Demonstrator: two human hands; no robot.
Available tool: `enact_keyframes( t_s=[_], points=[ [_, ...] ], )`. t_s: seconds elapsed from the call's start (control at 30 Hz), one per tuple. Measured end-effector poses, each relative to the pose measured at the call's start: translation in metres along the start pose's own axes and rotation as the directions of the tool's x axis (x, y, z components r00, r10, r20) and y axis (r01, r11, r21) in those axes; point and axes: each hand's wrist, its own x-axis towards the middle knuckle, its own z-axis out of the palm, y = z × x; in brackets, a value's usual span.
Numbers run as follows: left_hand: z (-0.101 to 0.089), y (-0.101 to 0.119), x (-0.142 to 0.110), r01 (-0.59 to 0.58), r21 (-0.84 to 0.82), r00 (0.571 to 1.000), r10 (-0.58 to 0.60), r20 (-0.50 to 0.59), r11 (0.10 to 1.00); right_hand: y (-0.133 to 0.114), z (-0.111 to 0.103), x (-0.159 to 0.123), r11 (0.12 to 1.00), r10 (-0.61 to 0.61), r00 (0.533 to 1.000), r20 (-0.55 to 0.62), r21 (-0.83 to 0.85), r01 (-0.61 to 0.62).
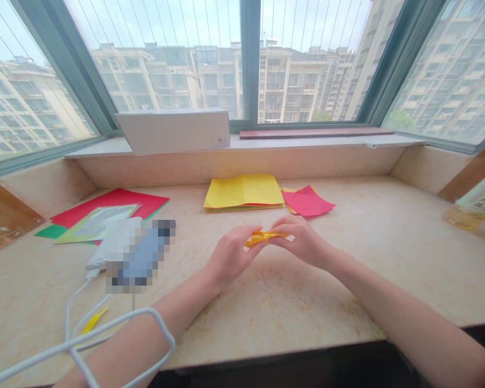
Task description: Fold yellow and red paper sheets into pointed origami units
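Note:
Between my two hands, just above the counter, is a small piece of folded yellow-orange paper [261, 237]. My left hand [236, 250] pinches its left end between thumb and fingers. At its right end, my right hand [301, 240] grips it the same way, the fingertips of both hands close together. The paper looks narrow and layered, and the fingers hide part of it. Just beyond my hands lies a stack of yellow paper sheets [244, 191] with other colours at its lower edge. Touching its right side are smaller red paper squares [309, 201] over yellow ones.
Red and green sheets [117, 202] lie at the left with a clear packet on top. A white power bank [119, 242], a blurred-out phone-like object [145, 256] and white cables [117, 323] are nearer. A white box [178, 132] stands on the sill; an oil bottle [480, 199] is at right.

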Motion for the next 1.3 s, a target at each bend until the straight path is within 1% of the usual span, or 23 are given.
enact_keyframes(
  t_s=[0.27,0.4,0.53,0.7,0.77,0.87,0.97,1.07,1.13,1.2,1.3],
  points=[
    [-0.002,0.003,0.001,-0.039,-0.018,0.997,0.038,-0.062,0.999,0.000,-0.001,0.001,0.999,0.018,0.999,-0.027,0.027,-0.017],
    [-0.004,0.006,0.001,-0.064,-0.032,0.996,0.062,-0.066,0.997,-0.005,-0.003,0.002,0.991,0.050,0.999,-0.004,0.126,-0.049],
    [-0.012,0.008,0.001,-0.084,-0.084,0.990,0.073,-0.124,0.993,-0.006,-0.007,0.004,0.985,0.083,0.996,0.022,0.151,-0.085],
    [-0.021,-0.003,0.009,-0.049,-0.193,0.989,0.020,-0.149,0.980,0.002,-0.013,0.005,0.967,0.174,0.984,0.049,0.183,-0.180],
    [-0.020,-0.008,0.011,-0.072,-0.184,0.987,0.043,-0.156,0.980,0.005,-0.015,0.004,0.958,0.194,0.979,0.071,0.202,-0.204],
    [-0.016,-0.012,0.012,-0.130,-0.110,0.982,0.113,-0.151,0.985,0.006,-0.017,0.004,0.949,0.190,0.975,0.114,0.233,-0.212],
    [-0.012,-0.012,0.009,-0.198,-0.001,0.975,0.197,-0.108,0.980,0.003,-0.016,0.004,0.956,0.134,0.980,0.145,0.242,-0.167],
    [-0.013,-0.011,0.006,-0.299,0.120,0.951,0.306,-0.042,0.947,-0.001,-0.013,0.004,0.978,0.031,0.986,0.164,0.199,-0.064],
    [-0.014,-0.010,0.005,-0.361,0.166,0.931,0.365,0.007,0.918,-0.001,-0.010,0.004,0.987,-0.035,0.986,0.164,0.162,0.008],
    [-0.015,-0.009,0.005,-0.394,0.180,0.918,0.393,0.044,0.901,0.000,-0.008,0.004,0.991,-0.076,0.985,0.155,0.125,0.057],
    [-0.015,-0.008,0.005,-0.388,0.181,0.922,0.385,0.051,0.904,0.002,-0.006,0.003,0.993,-0.098,0.984,0.148,0.083,0.086]
  ],
)
